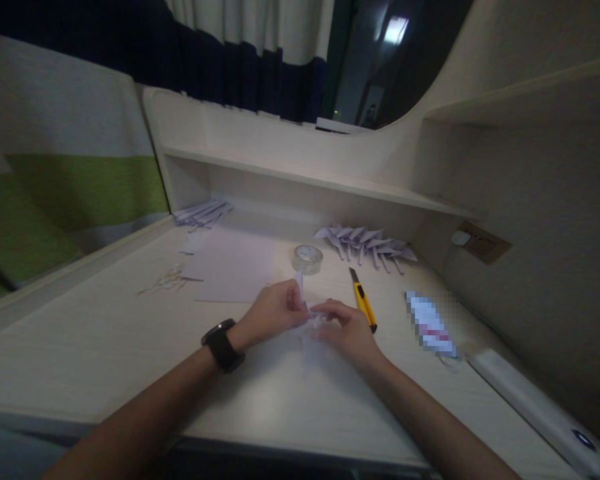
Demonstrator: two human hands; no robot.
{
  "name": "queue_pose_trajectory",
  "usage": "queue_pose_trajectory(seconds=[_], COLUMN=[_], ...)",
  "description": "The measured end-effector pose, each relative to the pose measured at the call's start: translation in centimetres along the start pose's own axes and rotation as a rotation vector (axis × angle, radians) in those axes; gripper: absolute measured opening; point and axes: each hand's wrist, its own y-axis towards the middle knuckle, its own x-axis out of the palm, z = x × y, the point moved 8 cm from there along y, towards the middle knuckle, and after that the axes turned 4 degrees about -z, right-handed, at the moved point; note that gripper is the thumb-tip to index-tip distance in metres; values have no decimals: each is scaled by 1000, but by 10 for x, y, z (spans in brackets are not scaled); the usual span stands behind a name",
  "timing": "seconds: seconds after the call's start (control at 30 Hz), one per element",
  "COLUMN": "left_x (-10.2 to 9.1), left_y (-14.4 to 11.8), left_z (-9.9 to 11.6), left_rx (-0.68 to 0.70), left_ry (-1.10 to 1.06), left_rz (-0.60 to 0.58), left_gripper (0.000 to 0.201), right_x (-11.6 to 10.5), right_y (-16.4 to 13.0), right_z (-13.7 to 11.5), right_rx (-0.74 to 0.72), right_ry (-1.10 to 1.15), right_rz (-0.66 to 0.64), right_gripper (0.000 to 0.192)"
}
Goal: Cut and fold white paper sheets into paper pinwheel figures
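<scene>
Just in front of the tape roll, my left hand (275, 307) pinches a white paper pinwheel (300, 283), with one pointed flap rising above the fingers. My right hand (350, 333) has its thumb and index finger closed on the pinwheel's other side. Its centre is mostly covered by my fingers, and the lower flaps look blurred. A clear tape roll (307, 259) lies flat behind my hands. To the right of my right hand is a yellow utility knife (363, 300) with its blade showing.
Several pinwheels on paper sticks (365, 243) lie in a row at the back right. White sheets (235, 267), rolled paper sticks (205, 213) and a small pile of thin sticks (167, 279) are on the left. A pixelated packet (431, 325) and a long white lamp (530, 407) lie right.
</scene>
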Motion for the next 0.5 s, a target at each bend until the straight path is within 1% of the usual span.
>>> queue_pose_trajectory(seconds=[0.23, 0.37, 0.5], left_x=[-1, -1, 1], left_y=[-1, -1, -2], left_z=[0, 1, 3], left_rx=[5, 5, 14], left_ry=[-23, -45, -52], left_rz=[6, 3, -6], left_gripper=[14, 13, 11], right_x=[4, 4, 2], right_y=[-2, -2, -1], right_z=[7, 6, 5], right_rx=[35, 32, 32], right_ry=[88, 115, 162], right_rz=[-4, 9, 60], right_gripper=[39, 39, 36])
